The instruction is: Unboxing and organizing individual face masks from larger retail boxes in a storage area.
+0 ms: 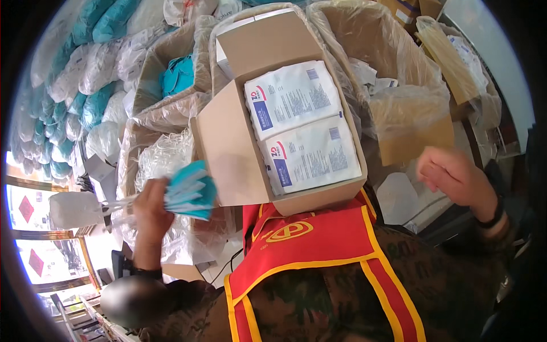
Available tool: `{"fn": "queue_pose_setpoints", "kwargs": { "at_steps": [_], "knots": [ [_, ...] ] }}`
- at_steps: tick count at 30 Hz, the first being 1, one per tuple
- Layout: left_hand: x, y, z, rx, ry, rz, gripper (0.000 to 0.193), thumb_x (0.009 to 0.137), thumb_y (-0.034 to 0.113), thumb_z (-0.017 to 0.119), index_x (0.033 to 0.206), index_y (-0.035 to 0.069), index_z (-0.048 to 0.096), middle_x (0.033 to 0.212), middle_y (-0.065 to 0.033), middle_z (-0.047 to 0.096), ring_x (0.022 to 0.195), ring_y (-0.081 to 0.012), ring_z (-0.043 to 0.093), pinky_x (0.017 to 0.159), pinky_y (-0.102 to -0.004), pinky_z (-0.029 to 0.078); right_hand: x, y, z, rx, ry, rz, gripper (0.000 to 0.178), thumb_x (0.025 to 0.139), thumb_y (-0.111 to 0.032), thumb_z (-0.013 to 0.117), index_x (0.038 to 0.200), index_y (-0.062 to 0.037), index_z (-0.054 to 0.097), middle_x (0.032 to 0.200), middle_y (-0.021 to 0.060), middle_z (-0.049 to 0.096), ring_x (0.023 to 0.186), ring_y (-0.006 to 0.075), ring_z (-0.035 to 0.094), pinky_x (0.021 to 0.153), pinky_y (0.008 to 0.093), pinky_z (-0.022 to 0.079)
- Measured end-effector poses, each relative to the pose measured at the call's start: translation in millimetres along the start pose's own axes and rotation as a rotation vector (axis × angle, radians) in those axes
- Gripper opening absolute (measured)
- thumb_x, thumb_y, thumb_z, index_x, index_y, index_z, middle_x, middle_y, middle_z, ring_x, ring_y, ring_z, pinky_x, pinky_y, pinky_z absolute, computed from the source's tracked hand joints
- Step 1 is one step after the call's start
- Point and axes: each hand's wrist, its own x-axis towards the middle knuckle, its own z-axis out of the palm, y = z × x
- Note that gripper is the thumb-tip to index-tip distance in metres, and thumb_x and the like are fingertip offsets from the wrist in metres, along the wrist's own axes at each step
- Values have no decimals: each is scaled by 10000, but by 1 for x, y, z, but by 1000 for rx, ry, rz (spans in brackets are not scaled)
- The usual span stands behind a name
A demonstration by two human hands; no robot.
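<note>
several thin teal masks (191,191), fanned, in left hand (149,208)

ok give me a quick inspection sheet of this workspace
surface: no bare table seen; an open cardboard box sits among cartons
job's things: two white flat packets lie in the box; a stack of teal masks
clutter: plastic-lined cartons, some holding loose bags
fingers: wearer's own hands not in view; a person in a red vest grips the masks in one hand, the other hand is raised and empty
cables: one dark cable below the masks
surroundings: bagged teal and white bundles piled upper left, window at left
</note>
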Motion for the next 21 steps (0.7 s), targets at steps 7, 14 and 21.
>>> {"fn": "queue_pose_setpoints", "kwargs": {
  "at_steps": [7, 14, 21],
  "knots": [
    [31, 81, -8, -84, 60, 511, 554, 669, 135, 746, 1197, 274, 650, 842, -105, 604, 630, -234, 623, 483, -340, 476, 70, 4, 54, 872, -99, -57, 161, 954, -179, 556, 947, -29, 614, 760, 7, 576, 565, 40, 478, 467, 183, 371],
    [37, 105, -16, -257, -50, 499, 542, 660, 121, 742, 1165, 297, 654, 761, -67, 536, 535, -191, 565, 418, -301, 407, 127, -40, 59, 740, -322, -107, 221, 931, -180, 614, 1083, -21, 620, 784, -16, 559, 615, 50, 490, 490, 191, 369],
    [46, 115, -22, -292, -105, 485, 235, 777, 233, 793, 877, 38, 708, 606, -98, 576, 474, -225, 572, 438, -330, 424, 128, -57, 77, 213, -537, -380, 438, 866, -181, 699, 1214, 14, 518, 713, 16, 547, 665, 105, 525, 567, 286, 404]
  ]
}}
